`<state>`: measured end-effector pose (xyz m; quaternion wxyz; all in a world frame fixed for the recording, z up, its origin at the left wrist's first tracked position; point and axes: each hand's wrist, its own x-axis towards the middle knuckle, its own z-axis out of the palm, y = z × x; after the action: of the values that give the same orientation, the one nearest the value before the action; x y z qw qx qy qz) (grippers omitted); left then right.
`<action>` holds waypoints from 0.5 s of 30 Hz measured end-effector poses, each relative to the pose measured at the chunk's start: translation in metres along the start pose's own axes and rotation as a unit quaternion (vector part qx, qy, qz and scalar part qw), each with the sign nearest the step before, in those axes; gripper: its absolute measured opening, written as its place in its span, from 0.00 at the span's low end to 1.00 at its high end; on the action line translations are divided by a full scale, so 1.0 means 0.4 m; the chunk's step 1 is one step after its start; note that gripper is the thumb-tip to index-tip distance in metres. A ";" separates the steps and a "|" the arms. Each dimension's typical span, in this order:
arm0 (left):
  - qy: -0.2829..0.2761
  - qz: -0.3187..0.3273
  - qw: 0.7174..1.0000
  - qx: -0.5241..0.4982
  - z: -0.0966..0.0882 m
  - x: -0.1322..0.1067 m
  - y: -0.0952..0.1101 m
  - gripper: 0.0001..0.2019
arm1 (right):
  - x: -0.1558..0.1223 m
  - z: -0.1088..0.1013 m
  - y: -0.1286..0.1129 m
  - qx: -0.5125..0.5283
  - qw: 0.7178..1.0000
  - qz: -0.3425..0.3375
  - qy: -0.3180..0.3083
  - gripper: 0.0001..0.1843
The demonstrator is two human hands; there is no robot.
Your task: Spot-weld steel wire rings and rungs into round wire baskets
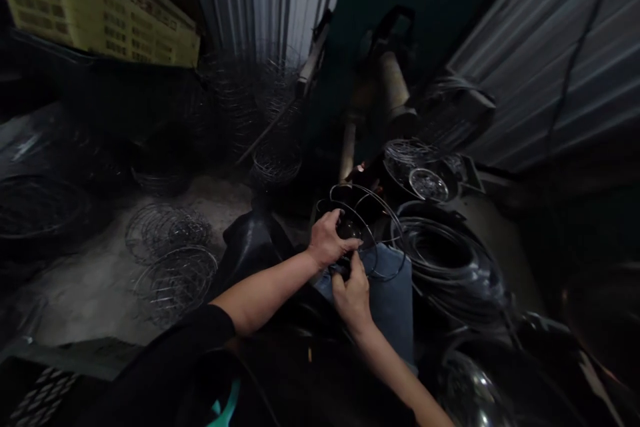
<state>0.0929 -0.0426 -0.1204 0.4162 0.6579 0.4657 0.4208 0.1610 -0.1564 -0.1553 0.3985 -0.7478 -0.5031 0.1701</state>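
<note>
A round wire frame [373, 227] made of thin dark rings rests over my blue-clad knee [390, 293]. My left hand [327, 239] curls over the left side of the frame, fingers closed on its wire. My right hand [353, 290] sits just below it, fingers pinched on the frame's lower edge. What lies between the fingertips is too dark to make out.
A large coil of dark wire [445, 260] lies to the right. Finished wire baskets [173, 267] lie on the concrete floor to the left, with more stacked behind [275, 160]. A machine with a cylinder [395, 93] stands ahead. Corrugated metal walls [550, 47] close the space.
</note>
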 end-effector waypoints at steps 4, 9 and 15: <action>0.024 0.046 0.999 0.004 -0.027 -0.012 0.044 0.29 | -0.009 -0.013 -0.041 0.025 0.998 -0.005 0.058 0.35; 0.046 0.111 0.993 -0.011 -0.031 -0.004 0.125 0.27 | 0.000 -0.066 -0.101 -0.004 0.992 -0.064 0.109 0.37; 0.059 0.145 0.987 -0.045 0.003 -0.020 0.215 0.25 | -0.008 -0.149 -0.125 -0.135 0.970 -0.105 0.171 0.33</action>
<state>0.1147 -0.0695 -0.0414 0.3520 0.6729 0.3694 0.5356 0.1679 -0.1760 -0.0802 0.3899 -0.7557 -0.5211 -0.0727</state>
